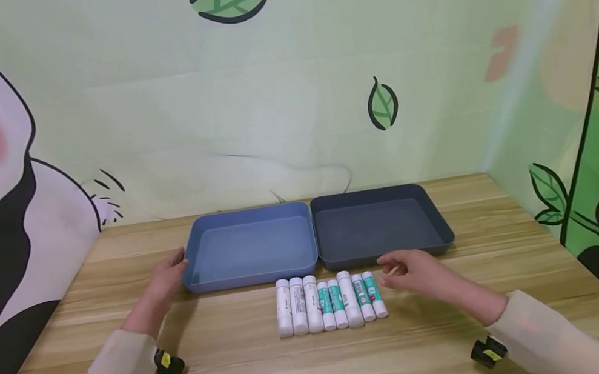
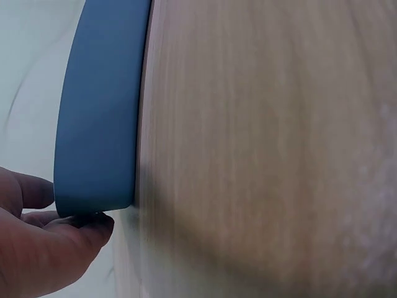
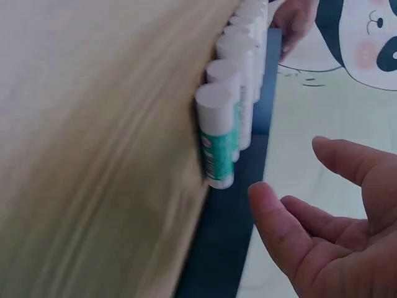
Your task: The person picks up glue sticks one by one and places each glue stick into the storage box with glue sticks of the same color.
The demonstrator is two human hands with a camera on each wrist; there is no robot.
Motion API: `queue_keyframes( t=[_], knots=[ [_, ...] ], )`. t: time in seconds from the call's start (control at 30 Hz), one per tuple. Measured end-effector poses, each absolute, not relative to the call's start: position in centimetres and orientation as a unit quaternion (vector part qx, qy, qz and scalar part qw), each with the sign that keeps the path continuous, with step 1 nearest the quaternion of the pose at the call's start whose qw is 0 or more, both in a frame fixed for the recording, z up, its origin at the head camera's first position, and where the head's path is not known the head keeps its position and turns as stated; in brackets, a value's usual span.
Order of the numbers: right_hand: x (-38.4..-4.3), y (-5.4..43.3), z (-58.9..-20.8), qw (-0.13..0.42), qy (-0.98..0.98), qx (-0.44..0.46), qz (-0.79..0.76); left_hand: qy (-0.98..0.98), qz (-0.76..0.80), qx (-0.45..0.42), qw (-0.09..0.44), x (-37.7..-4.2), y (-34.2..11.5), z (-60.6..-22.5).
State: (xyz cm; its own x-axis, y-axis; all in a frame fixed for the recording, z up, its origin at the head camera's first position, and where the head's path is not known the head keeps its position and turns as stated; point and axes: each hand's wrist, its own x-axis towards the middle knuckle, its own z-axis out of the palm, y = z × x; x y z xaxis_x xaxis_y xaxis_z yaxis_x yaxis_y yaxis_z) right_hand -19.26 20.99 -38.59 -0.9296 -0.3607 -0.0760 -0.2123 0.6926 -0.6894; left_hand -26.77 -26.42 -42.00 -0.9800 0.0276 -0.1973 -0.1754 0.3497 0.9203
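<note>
My left hand (image 1: 165, 278) holds the left end of a shallow blue tray (image 1: 257, 279). In the left wrist view its thumb lies on the outside of the tray's corner, with a finger at the rim. My right hand (image 1: 409, 270) is beside the front wall of a dark grey-blue tray (image 1: 377, 193), its fingers loosely bent and holding nothing. To its left lies a row of glue sticks: larger white ones (image 1: 284, 308) and smaller ones with teal labels (image 1: 374, 295). In the right wrist view the nearest teal glue stick (image 3: 217, 149) is apart from the fingertips.
Both trays stand side by side at the back of the wooden table (image 1: 229, 353), with the glue sticks in front of them. Behind is a green printed backdrop (image 1: 289, 90) with leaves and a panda. Small black cameras (image 1: 169, 365) are worn on both wrists.
</note>
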Motion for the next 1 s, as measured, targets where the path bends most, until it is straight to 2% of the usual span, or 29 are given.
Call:
queue_keyframes(
  t=[0.37,1.0],
  knots=[
    [-19.5,20.7,-39.6,0.168,0.882,-0.068,-0.435,0.806,0.582,-0.068,0.085,-27.0,-25.9,-42.2],
    [-20.5,19.5,-40.2,0.197,0.858,-0.014,-0.474,0.792,0.591,-0.105,0.106,-27.5,-25.3,-41.7]
  ],
)
